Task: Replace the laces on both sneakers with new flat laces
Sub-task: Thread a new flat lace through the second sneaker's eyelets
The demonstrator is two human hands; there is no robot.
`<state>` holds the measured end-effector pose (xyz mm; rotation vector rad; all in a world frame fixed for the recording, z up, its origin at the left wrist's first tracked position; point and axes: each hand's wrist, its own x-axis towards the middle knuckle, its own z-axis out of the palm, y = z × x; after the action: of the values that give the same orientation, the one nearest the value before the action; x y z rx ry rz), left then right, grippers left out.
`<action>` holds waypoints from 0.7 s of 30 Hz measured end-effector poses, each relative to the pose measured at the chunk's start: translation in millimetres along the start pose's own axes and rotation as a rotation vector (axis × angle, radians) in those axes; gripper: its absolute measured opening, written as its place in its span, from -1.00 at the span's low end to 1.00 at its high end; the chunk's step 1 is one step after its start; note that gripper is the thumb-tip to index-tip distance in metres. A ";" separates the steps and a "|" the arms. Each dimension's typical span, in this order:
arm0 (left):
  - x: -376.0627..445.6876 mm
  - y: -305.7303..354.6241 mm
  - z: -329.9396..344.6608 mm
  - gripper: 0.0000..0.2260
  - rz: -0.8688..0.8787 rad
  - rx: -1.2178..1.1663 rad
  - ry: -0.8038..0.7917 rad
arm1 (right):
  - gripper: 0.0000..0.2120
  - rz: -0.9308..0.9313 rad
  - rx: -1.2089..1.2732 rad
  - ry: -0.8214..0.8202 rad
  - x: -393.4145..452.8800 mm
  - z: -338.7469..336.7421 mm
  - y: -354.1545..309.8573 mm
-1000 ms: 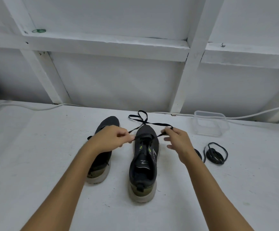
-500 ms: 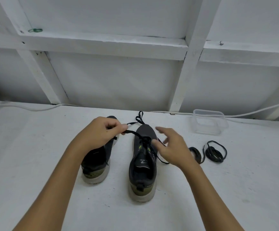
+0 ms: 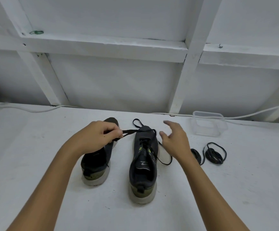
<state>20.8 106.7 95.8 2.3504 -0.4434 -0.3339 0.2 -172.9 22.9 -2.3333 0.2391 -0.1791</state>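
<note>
White table (image 3: 35, 164), left hand (image 3: 97, 139) pinching lace (image 3: 132, 131) of right sneaker (image 3: 144, 164), right hand (image 3: 175, 140) spread, empty

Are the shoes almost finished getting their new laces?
Not yet. Done: some old-looking laces lie coiled on the table, right of the shoes. In hand: the right sneaker has a black lace crossed only through its front holes; the left hand pinches one end, the right hand is open above the other. Left: finishing that shoe. The left sneaker is partly hidden, so I cannot tell.

Two sneakers (image 3: 96, 157) (image 3: 143, 164), one threaded lace (image 3: 136, 130), two coiled laces (image 3: 195, 155) (image 3: 215, 154), one clear container (image 3: 208, 125), two hands (image 3: 97, 137) (image 3: 175, 140).
</note>
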 end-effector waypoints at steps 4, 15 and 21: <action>8.2 19.0 11.9 -0.82 0.063 -0.007 -0.010 | -0.66 -0.470 0.077 -0.158 -8.7 8.1 -37.9; 2.0 11.1 -2.1 -0.82 -0.003 0.042 0.004 | -0.62 -0.063 -0.152 -0.054 2.1 -8.0 -14.8; 11.5 27.5 16.4 -0.85 0.062 0.017 -0.011 | -0.86 -0.468 -0.070 -0.200 -7.6 5.7 -51.4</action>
<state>19.4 73.3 101.8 2.3473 -0.5244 -0.3148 0.1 -132.0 55.4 -2.4223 -0.4100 -0.1645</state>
